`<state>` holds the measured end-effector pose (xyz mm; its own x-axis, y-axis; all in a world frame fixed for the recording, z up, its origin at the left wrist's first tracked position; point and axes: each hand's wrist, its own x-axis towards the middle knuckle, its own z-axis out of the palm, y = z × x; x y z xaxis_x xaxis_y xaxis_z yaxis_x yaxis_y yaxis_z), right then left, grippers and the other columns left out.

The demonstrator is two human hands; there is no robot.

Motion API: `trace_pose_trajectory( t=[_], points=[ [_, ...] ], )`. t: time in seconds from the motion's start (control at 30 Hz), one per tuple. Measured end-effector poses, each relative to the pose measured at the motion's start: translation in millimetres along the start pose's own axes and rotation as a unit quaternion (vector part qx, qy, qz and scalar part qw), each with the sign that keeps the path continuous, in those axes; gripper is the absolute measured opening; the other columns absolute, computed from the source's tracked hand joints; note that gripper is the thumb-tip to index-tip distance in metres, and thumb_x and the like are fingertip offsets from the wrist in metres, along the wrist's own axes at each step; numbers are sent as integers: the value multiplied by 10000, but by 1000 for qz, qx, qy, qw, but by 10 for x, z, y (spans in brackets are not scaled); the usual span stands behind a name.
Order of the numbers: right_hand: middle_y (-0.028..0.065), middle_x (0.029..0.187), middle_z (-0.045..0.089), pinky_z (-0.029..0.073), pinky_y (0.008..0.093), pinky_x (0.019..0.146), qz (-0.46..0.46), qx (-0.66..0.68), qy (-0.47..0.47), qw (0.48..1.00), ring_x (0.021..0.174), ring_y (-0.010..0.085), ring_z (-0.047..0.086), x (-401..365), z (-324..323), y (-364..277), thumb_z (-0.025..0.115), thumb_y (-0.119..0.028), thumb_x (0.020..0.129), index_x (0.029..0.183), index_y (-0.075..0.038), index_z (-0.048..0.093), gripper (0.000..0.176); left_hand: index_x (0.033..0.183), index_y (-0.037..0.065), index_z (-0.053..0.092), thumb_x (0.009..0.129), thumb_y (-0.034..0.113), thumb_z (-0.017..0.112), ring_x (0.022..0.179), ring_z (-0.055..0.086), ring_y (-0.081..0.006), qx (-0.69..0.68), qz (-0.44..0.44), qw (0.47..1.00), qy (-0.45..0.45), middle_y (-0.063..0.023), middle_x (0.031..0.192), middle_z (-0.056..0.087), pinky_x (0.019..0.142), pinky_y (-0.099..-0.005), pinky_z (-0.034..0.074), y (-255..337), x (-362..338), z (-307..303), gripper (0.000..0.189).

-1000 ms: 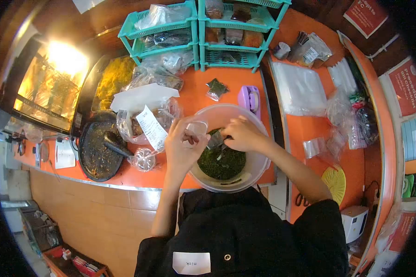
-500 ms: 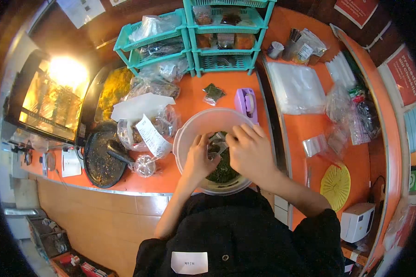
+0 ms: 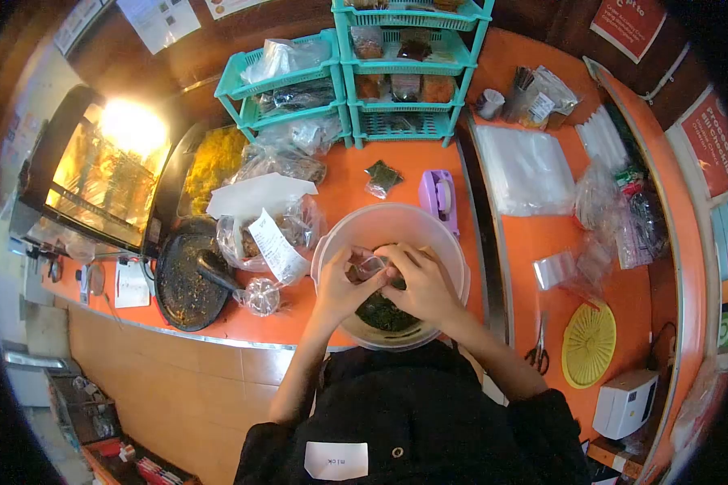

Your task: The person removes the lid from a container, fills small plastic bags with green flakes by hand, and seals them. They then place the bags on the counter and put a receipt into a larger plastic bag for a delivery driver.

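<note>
A large translucent plastic bowl (image 3: pixel 396 217) stands on the orange counter and holds dark green chopped leaves (image 3: pixel 383 314). Both hands meet over its middle. My left hand (image 3: pixel 340 284) and my right hand (image 3: pixel 421 284) pinch a small clear plastic bag (image 3: pixel 371 266) between their fingertips, just above the leaves. The bag's contents are mostly hidden by my fingers.
Left of the bowl lie plastic bags with a receipt (image 3: pixel 268 230) and a black stone mortar with pestle (image 3: pixel 184 279). A purple tape dispenser (image 3: pixel 438 194) and a filled packet (image 3: pixel 380 178) sit behind. Teal basket racks (image 3: pixel 396 73) stand at the back; clear bags (image 3: pixel 526 166), scissors (image 3: pixel 537 345), yellow disc (image 3: pixel 587 341) on the right.
My hands have drawn together over the bowl's middle, closing on the small bag. The view has shifted slightly, so the bowl sits lower in the picture.
</note>
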<state>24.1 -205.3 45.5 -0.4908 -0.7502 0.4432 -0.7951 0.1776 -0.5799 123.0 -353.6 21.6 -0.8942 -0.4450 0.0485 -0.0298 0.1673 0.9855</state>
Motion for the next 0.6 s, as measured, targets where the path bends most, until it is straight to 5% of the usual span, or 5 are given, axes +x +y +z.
trace_pose_trajectory(
  t=[0.23, 0.33, 0.6],
  points=[
    [82, 825, 669, 496, 327, 705, 10, 157, 66, 985, 746, 215, 645, 52, -109, 42, 749, -66, 867, 924, -18, 674, 106, 988, -32, 613, 930, -16, 674, 834, 720, -177, -138, -38, 989, 22, -126, 909, 717, 744, -283, 592, 98, -108, -188, 86],
    [87, 818, 638, 473, 358, 725, -11, 154, 72, 985, 700, 255, 628, 65, -113, 69, 697, -102, 910, 920, -50, 640, 79, 952, -39, 627, 944, -54, 642, 710, 698, -156, -114, -28, 991, 68, -67, 833, 679, 683, -243, 576, 186, -117, -134, 22],
    [85, 813, 640, 461, 346, 771, -2, 122, 52, 991, 743, 231, 625, 95, -100, -47, 715, -61, 878, 929, -41, 634, 98, 937, 5, 618, 859, -109, 640, 689, 659, -161, 97, 113, 980, 135, -73, 862, 631, 578, -266, 499, 223, -115, -39, 140]
  ],
)
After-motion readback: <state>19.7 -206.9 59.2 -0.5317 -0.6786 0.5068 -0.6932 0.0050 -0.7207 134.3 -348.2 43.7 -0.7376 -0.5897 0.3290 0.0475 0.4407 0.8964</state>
